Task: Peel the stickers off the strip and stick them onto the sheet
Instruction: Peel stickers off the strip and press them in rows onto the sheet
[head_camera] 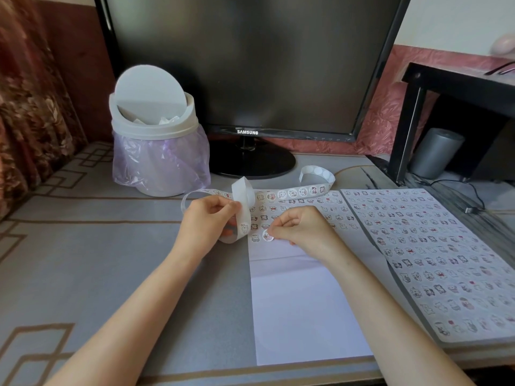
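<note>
A long white sticker strip (289,193) curls across the desk behind my hands, with round cartoon stickers on its far stretch. My left hand (207,218) pinches a loop of this strip just left of the white sheet (303,310). The sheet's upper part carries rows of small stickers; its lower half is bare. My right hand (299,227) holds a round sticker (267,235) between thumb and finger, low over the sheet at the end of the lowest sticker row. Whether the sticker touches the paper I cannot tell.
A sheet covered with stickers (434,254) lies to the right. A white swing-lid bin (156,140) with a purple bag stands at the back left, a black monitor (250,65) behind the sheet. A black shelf (457,87) and grey speaker (434,153) sit at the back right.
</note>
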A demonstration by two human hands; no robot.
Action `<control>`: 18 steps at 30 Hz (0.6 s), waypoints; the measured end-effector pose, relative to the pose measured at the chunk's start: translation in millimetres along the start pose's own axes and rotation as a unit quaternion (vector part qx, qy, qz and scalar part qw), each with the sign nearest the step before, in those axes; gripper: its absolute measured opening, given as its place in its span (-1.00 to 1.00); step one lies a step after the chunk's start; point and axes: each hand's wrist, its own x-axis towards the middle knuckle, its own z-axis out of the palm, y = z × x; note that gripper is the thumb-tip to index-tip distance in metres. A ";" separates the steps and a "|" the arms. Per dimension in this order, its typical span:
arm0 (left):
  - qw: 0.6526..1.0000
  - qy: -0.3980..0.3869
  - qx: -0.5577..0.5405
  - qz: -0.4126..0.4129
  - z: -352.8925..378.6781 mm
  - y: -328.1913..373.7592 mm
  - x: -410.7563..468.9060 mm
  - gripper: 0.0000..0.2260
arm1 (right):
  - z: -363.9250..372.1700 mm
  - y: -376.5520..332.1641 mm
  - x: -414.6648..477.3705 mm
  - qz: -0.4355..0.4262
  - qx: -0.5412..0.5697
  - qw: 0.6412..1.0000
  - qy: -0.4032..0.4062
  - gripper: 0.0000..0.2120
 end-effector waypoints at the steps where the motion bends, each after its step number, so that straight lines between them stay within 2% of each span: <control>1: 1.000 0.000 0.001 0.001 -0.2 0.0 -0.1 -0.86 | 0.3 0.3 0.3 0.001 -0.005 1.000 0.001 -0.97; 18: 1.000 -0.003 0.012 -0.004 -0.2 0.7 -1.0 -0.86 | 5.3 4.5 3.9 -0.009 -0.054 0.998 0.026 -0.96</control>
